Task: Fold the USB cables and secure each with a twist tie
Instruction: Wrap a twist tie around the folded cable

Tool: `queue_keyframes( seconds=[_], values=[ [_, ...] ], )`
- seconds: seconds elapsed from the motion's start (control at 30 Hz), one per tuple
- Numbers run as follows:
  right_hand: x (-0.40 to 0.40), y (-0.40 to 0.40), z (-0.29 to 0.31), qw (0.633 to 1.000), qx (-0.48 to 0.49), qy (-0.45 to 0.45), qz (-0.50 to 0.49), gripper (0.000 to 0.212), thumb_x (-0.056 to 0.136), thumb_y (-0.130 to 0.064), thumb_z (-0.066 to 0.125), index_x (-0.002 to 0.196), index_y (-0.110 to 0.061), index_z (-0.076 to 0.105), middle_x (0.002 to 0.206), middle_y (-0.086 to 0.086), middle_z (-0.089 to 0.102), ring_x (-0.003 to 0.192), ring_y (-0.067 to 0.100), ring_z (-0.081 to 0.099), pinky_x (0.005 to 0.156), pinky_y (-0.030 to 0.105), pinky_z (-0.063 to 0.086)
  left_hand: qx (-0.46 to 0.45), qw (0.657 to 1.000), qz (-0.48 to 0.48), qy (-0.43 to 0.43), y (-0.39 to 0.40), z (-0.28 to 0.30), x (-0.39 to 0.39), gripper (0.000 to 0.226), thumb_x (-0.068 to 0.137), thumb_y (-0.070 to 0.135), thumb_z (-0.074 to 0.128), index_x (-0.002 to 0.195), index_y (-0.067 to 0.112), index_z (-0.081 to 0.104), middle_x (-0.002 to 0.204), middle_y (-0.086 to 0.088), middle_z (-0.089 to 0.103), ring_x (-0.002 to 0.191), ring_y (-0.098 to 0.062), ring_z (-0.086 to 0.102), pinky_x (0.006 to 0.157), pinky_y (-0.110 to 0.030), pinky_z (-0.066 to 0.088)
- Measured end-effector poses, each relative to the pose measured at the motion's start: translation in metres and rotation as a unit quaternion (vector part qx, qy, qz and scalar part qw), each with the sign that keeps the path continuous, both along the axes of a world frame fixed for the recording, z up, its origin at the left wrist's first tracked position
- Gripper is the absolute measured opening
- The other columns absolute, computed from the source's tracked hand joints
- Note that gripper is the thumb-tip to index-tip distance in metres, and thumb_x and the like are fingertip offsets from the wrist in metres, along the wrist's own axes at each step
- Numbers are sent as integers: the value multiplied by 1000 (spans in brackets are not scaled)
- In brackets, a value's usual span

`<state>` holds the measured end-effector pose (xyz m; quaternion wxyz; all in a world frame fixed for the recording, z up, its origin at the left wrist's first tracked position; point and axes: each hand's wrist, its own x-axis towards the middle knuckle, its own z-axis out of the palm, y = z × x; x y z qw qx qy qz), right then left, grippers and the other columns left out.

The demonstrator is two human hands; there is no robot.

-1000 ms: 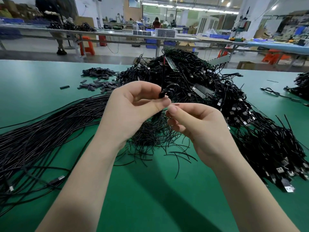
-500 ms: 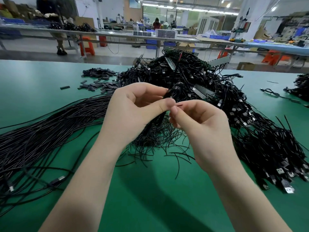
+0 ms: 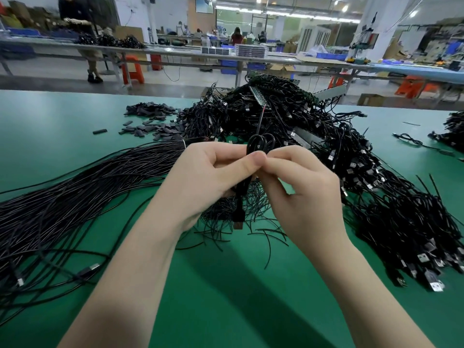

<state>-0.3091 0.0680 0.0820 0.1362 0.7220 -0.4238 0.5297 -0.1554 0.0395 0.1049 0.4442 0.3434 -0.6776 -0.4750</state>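
A folded black USB cable (image 3: 259, 144) is held up over the green table, its loops sticking out above my fingers and its plug (image 3: 238, 219) hanging below. My left hand (image 3: 208, 179) grips the bundle, thumb pressed across its middle. My right hand (image 3: 298, 187) meets it from the right, fingertips pinching at the same spot; a thin twist tie end (image 3: 259, 119) sticks up from there. Loose black twist ties (image 3: 238, 212) lie in a heap under my hands.
A long bundle of unfolded black cables (image 3: 82, 197) fans across the left of the green table (image 3: 226, 297). A big heap of tied cables (image 3: 376, 197) fills the middle and right. Small dark sleeves (image 3: 150, 119) are scattered at the far left. Workbenches stand beyond.
My hands have closed together on the bundle. The cable loops now stand higher above my fingers and the tie end points upward.
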Motion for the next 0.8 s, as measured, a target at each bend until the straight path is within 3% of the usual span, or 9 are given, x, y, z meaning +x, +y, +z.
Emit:
queue_keyframes(
  seconds=[0.1, 0.23, 0.33, 0.4, 0.5, 0.6, 0.67, 0.8],
  values=[
    [-4, 1, 4, 994, 51, -65, 68, 17, 87, 0, 65, 97, -9, 75, 87, 2, 65, 82, 9, 59, 76, 18, 46, 29, 999, -16, 17, -3, 0, 4, 31, 68, 47, 77, 95, 31, 78, 93, 3, 76, 80, -6, 66, 73, -32, 56],
    [-4, 5, 8, 979, 95, -126, 130, 24, 87, -5, 67, 102, -24, 70, 91, -13, 69, 87, 6, 66, 78, 20, 50, 21, 999, -42, 13, -1, 3, 6, 20, 72, 40, 80, 92, 39, 78, 88, 7, 77, 75, 0, 66, 60, -17, 51],
    [-2, 7, 10, 948, 140, -225, 178, 25, 84, -9, 72, 95, -29, 62, 82, -9, 71, 78, 8, 68, 71, 19, 50, 24, 997, -61, 26, -2, 3, 6, 24, 79, 39, 69, 99, 29, 78, 89, -14, 73, 74, -21, 51, 56, -16, 44],
    [0, 7, 10, 921, 163, -286, 207, 25, 81, -10, 74, 88, -28, 58, 80, -4, 73, 74, 10, 69, 68, 19, 50, 25, 998, -51, 40, -2, 2, 4, 25, 79, 37, 67, 98, 24, 78, 89, -26, 68, 74, -27, 47, 57, -19, 48],
    [-1, 4, 8, 882, 191, -358, 241, 24, 77, -10, 76, 87, -24, 59, 79, -2, 71, 74, 13, 68, 70, 22, 52, 23, 997, -30, 65, 0, -1, 0, 20, 76, 32, 68, 91, 22, 78, 83, -11, 76, 74, -14, 69, 64, -24, 57],
    [-7, -2, 3, 852, 242, -396, 242, 21, 75, -21, 78, 91, -30, 69, 90, -4, 72, 84, 14, 68, 73, 25, 53, 19, 995, -29, 96, 2, 0, -3, 19, 75, 26, 69, 92, 22, 77, 73, 0, 75, 58, -3, 66, 52, -15, 51],
    [-7, -4, -1, 823, 298, -392, 282, 24, 78, -25, 76, 101, -32, 73, 98, -3, 74, 89, 12, 69, 72, 22, 54, 37, 991, -55, 117, 4, 1, -4, 21, 76, 21, 68, 95, 20, 77, 73, 1, 75, 55, -4, 65, 53, -14, 50],
    [-2, -5, -5, 762, 323, -418, 375, 30, 78, -29, 76, 107, -21, 73, 89, -3, 73, 75, 6, 68, 63, 14, 51, 98, 982, -75, 141, 5, 1, -7, 19, 75, 18, 68, 92, 15, 76, 72, 0, 74, 52, -7, 66, 49, -14, 50]
  ],
)
